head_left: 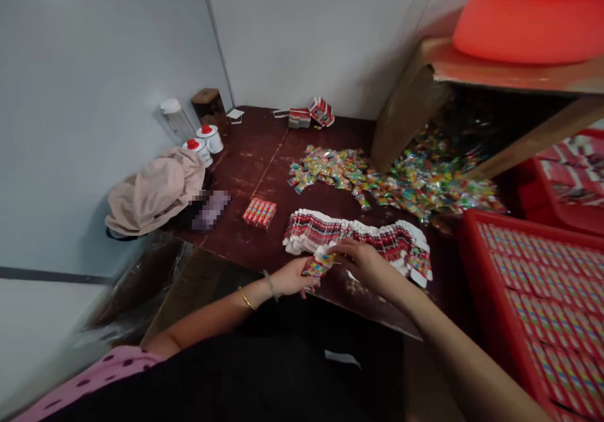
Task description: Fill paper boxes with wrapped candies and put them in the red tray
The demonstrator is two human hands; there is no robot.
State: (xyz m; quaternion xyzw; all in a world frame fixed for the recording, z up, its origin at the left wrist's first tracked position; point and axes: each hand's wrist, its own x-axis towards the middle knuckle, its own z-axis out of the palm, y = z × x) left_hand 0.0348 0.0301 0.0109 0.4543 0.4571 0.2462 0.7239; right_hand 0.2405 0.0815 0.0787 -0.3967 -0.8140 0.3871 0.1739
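Note:
My left hand (293,276) is closed around a small printed carton (317,267), tilted above the table's front edge. At the carton's upper end, my right hand (362,262) has its fingers pinched on a small yellowish candy packet (330,258), which is partly hidden by the fingers. Just behind both hands lies a long row of flattened red and white cartons (352,233), overlapping one another. Loose candy packets (335,169) in bright clear wrappers are heaped farther back. A small block of filled red cartons (259,212) sits to the left.
A red crate (474,271) with rows of cartons stands at the right. Candies spill from under a cardboard box (427,63) bearing a red basin (528,29). At the left are white mugs (210,138), a beige cloth hat (155,189) and a purple item (211,211).

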